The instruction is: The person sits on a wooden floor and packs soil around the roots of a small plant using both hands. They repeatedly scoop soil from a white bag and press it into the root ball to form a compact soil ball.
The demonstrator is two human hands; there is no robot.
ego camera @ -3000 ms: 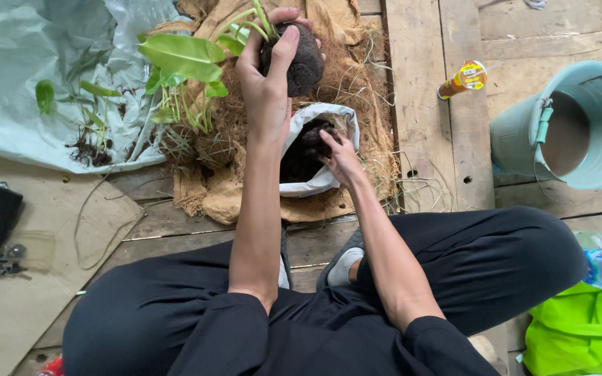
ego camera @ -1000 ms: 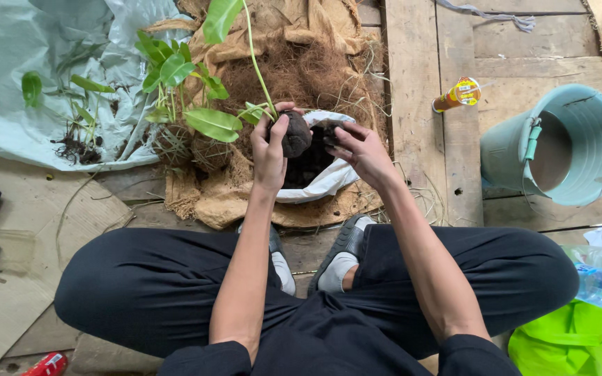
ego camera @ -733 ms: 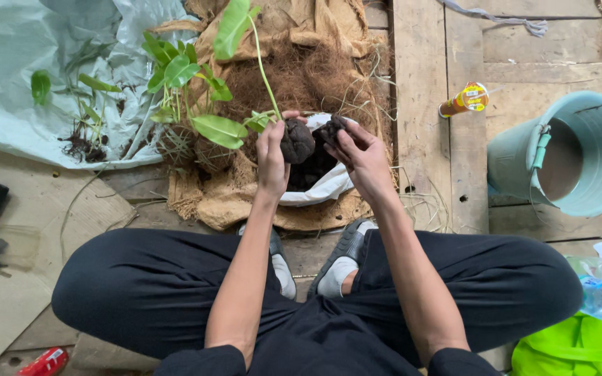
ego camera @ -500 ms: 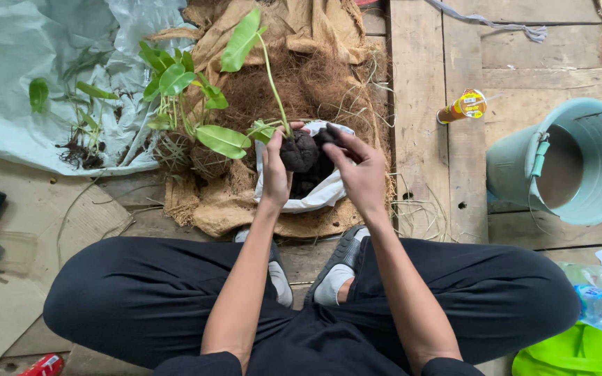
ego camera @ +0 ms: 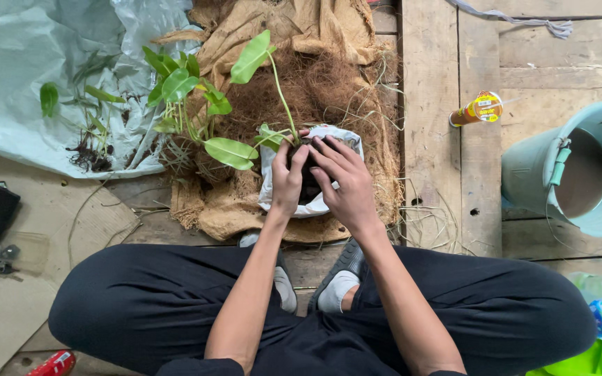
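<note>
Head view: both hands are now down together over the white bag, where a moment ago the root ball was held just above its mouth. Left hand is cupped round the dark soil ball at the base of the green plant, fingers curled on it; right hand lies flat over the same ball, fingers spread and pressing from the right side. The two hands touch across the ball, so both are closed on it, not apart. Plant stem rises from between the thumbs and leans up-left, big leaf over the coconut fibre pile. Bag sits on the burlap sacking between the person's feet and the fibre. Judging by this, the ball has dropped from mid-air into the bag and is being packed or shaped there. Off to the side: teal bucket at right, small orange bottle lying on the planks, loose seedlings on the plastic sheet at left.
</note>
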